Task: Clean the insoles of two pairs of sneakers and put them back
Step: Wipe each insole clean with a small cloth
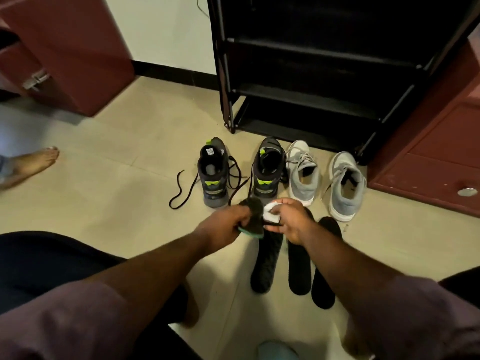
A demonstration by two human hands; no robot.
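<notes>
Our left hand [225, 221] grips one insole [253, 216], right hand [288, 219] fingers pinching a white wipe [271, 214]; three insoles [298, 268] wait lower centre, all shoes [302, 172] unfilled.

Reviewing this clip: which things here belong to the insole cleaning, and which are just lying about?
Part of the job:
left hand gripping the held insole
right hand pinching the white wipe
three insoles on the floor
dark sneakers
grey sneakers

Just there:
black shoe rack
red cabinet
another person's bare foot
</notes>
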